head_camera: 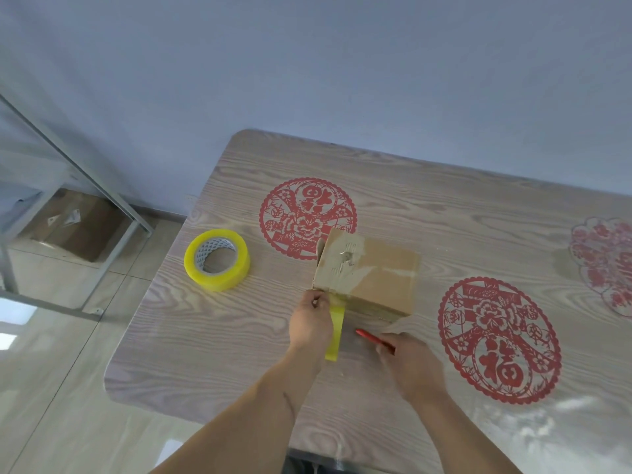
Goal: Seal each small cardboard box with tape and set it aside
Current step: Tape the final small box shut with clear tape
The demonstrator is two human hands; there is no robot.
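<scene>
Small brown cardboard box (371, 277) on wood-grain table (212, 336), left hand (312, 323) pinching yellow tape strip (335, 331) at its corner, right hand (408, 362) gripping red cutter (372, 339), yellow tape roll (216, 260) well left

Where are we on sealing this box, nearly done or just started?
Midway. Clear tape already shows across the cardboard box. The left hand pinches a yellowish tape strip hanging off the near corner; the right hand holds a red cutter toward it. The strip isn't cut yet, and the box isn't set aside. The tape roll sits apart.
</scene>
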